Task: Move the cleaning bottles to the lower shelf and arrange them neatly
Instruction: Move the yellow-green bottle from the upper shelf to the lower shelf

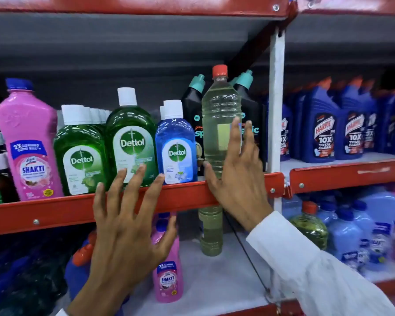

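Note:
A tall clear bottle of yellowish liquid with a red cap (pixel 217 106) stands on the upper shelf (pixel 55 210), in front of black bottles with teal caps (pixel 193 103). My right hand (pixel 237 176) is spread in front of its lower right side, thumb at its base and fingers apart, not wrapped around it. My left hand (pixel 126 224) hovers open before the red shelf edge, fingertips near the green Dettol bottles (pixel 130 137) and the blue Dettol bottle (pixel 176 147). A pink Shakti bottle (pixel 30 142) stands at the left. On the lower shelf (pixel 226 281) stand a second yellowish bottle (pixel 210 233) and a small pink bottle (pixel 168 283).
A white upright post (pixel 276 106) divides the bays. Blue Harpic bottles (pixel 322 131) fill the upper right shelf. Pale blue bottles (pixel 344 236) and a green bottle with a red cap (pixel 310 226) crowd the lower right. Dark blue bottles with orange caps (pixel 82 256) sit lower left.

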`<state>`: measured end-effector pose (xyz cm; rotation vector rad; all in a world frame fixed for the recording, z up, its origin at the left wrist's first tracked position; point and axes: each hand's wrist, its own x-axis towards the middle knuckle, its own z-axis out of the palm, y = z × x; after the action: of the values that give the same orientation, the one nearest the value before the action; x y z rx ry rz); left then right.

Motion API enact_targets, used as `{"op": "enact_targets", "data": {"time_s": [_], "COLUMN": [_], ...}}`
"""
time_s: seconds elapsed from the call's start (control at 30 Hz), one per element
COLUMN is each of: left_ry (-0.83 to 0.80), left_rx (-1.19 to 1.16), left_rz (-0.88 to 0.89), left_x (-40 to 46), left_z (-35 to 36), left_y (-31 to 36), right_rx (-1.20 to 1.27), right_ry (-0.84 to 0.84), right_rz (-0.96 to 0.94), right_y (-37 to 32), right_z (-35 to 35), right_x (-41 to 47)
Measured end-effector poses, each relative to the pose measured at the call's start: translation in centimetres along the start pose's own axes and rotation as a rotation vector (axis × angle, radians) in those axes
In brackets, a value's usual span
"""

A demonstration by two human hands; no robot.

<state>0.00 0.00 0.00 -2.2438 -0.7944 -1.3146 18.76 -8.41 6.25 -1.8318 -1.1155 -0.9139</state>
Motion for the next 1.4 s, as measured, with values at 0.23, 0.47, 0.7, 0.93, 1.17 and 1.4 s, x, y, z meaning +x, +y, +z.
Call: {"op": "enact_targets", "data": {"time_s": [0.23, 0.47, 0.7, 0.93, 1.17, 1.4], "left_ry": [-0.02, -0.024, 0.007, 0.023, 0.008, 0.002], "left_rx": [-0.079, -0.071, -0.077, -0.1, -0.093, -0.06], "left_rz": [-0.025, -0.001, -0.011, -0.041, -0.072, -0.061], "left_x": [-0.9, -1.2, -1.2, -1.1, -0.9, -0.8], "left_z": [2.0, 2.5, 2.6, 2.1, 1.5, 1.4], "left_y": [-0.2, -0.5, -0.4, 0.0, 0.3, 0.1], "right_rx": [0.259, 0.463, 0.701, 0.809, 0.707, 0.679], "right_ry": [-0.024, 0.155, 0.417, 0.309, 0.072, -0.038], "right_rz": [0.234, 0.189, 0.157, 0.151, 0.328, 0.496], "right_y": [0.1, 0.3, 0.0, 1.2, 4.4, 6.5], "right_z": [0.7, 0.9, -3.1, -7.7, -3.0, 5.4], "right_x": [3.6, 3.2, 1.4, -4.9, -13.7, -17.7]}}
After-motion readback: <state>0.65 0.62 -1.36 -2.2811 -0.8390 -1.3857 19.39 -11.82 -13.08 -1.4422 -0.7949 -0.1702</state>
